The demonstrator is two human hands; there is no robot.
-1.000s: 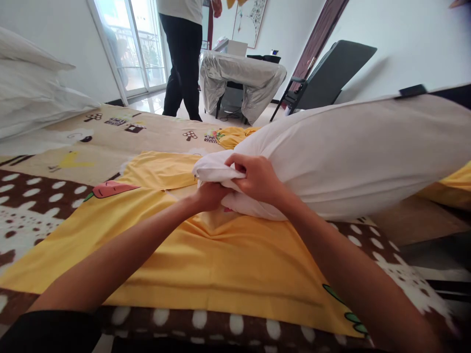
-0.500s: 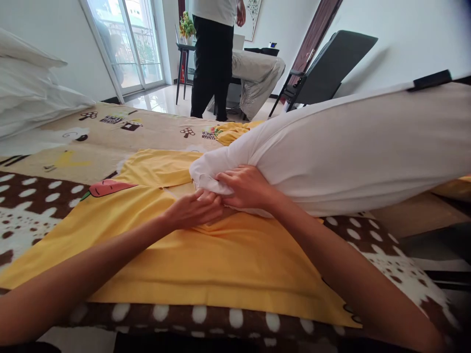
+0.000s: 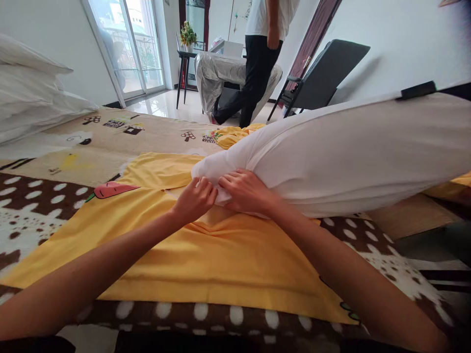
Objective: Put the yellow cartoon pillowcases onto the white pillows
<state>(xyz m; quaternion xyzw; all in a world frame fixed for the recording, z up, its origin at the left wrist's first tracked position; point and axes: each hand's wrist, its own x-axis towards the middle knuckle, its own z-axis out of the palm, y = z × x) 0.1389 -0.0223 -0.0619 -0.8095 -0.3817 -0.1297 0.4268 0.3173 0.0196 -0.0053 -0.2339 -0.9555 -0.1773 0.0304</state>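
Note:
A long white pillow lies slanted from the right, with its narrow end over a yellow pillowcase that has a carrot print. That end rests by a gap in the yellow cloth. My left hand is closed in a pinch at the pillow's tip, fingers curled. Just to its right, my right hand grips the bunched white fabric, thumb and fingers pressed into it. The two hands are close together. What lies beneath the right palm is hidden.
A patterned blanket covers the bed. White pillows are piled at the left. More yellow cloth lies at the far edge. Beyond stand a person, a plastic-covered table and a dark chair.
My left hand has risen slightly and turned, its fingers now more curled at the pillow's tip. My right hand stays about in place. The person behind has stepped to the right.

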